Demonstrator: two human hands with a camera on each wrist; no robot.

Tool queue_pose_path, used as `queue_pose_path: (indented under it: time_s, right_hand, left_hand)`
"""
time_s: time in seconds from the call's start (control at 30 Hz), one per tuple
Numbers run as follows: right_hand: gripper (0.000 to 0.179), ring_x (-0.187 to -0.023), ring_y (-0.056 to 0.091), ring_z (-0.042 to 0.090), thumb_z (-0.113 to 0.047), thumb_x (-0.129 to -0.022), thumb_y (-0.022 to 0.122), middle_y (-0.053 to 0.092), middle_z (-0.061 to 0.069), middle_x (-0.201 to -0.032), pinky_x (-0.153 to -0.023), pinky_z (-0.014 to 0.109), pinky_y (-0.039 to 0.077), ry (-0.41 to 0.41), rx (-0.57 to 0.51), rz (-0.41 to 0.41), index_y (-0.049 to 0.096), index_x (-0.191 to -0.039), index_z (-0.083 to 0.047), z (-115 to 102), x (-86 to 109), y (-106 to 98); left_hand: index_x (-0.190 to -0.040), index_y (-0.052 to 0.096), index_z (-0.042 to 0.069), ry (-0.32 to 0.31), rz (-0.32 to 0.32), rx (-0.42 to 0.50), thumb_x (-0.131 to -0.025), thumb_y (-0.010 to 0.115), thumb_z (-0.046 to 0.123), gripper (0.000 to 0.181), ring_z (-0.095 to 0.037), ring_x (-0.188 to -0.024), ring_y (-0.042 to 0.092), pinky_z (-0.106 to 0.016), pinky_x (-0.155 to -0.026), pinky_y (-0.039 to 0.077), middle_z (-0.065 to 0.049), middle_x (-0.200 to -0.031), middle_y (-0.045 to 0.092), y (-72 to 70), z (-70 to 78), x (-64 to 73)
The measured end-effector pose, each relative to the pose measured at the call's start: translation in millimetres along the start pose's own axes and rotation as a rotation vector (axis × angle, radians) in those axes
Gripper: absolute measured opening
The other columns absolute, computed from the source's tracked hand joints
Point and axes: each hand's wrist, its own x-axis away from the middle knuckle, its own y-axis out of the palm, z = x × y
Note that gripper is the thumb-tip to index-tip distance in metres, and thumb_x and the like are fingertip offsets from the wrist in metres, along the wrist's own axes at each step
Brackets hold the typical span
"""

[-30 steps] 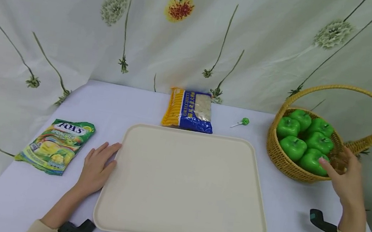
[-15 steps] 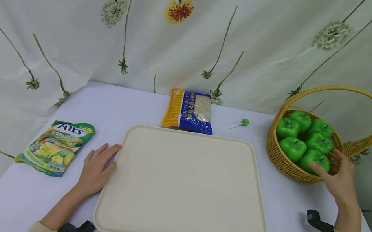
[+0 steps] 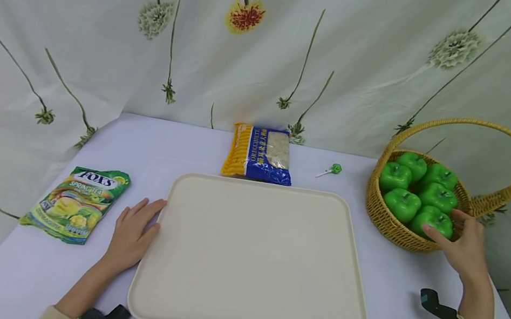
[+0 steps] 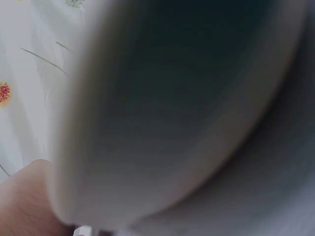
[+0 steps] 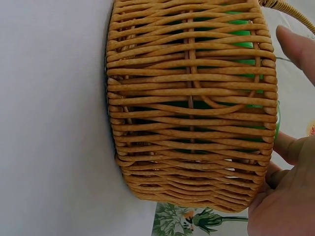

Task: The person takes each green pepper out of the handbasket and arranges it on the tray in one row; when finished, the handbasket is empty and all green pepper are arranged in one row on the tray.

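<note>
The near green apple [image 3: 433,221] is a shiny, rounded one with a dimple on top, sitting in the wicker basket [image 3: 388,225] at the far right of the table. Right hand [image 3: 465,248] is over the basket's near right rim, thumb and fingers spread wide either side of that apple. Honestly can't tell if the fingertips touch it, since the woven wall hides most of it in the right wrist view.

Five other green apples [image 3: 395,175] crowd in on its left and far sides, so there's stuff in the way there. The basket handle [image 3: 473,122] arches over the lot too, and its right end comes down right by the fingers.

Left hand [image 3: 133,232] is lying relaxed with fingers out, tips on the left edge of the beige tray [image 3: 253,257], which is a smooth, shallow rectangle with rounded corners. Left of that is a crinkly green FOX'S bag [image 3: 77,205]. On the far side there's a blue and yellow plastic pasta bag [image 3: 261,154], and right of it a green lollipop [image 3: 336,168] on a white stick. White cloth [image 3: 396,310] underneath, flowery fabric [image 3: 270,52] behind.
</note>
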Motion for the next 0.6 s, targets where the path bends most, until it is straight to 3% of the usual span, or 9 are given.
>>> queue_pose_path:
  time_s: [0.3,0.6]
  right_hand:
    - [0.080,-0.126,0.021,0.056,-0.030,-0.092,0.064,0.026,0.044,-0.138,-0.092,0.067,0.025,-0.123,0.082,0.057,0.026,-0.142,0.020,2.8,-3.5,3.0]
    - [0.079,-0.123,0.023,0.057,-0.031,-0.092,0.065,0.027,0.044,-0.136,-0.090,0.067,0.027,-0.109,0.128,0.078,0.028,-0.142,0.018,4.8,-3.3,6.4]
  left_hand:
    - [-0.138,0.050,0.001,0.003,0.001,-0.003,-0.092,0.052,0.004,0.046,-0.050,-0.136,0.032,-0.072,-0.107,0.011,-0.025,-0.141,0.051,0.3,-0.7,0.6]
    - [-0.137,0.051,0.000,0.018,0.008,-0.013,-0.091,0.053,0.003,0.046,-0.050,-0.136,0.033,-0.072,-0.107,0.012,-0.026,-0.140,0.052,0.5,-1.9,0.8]
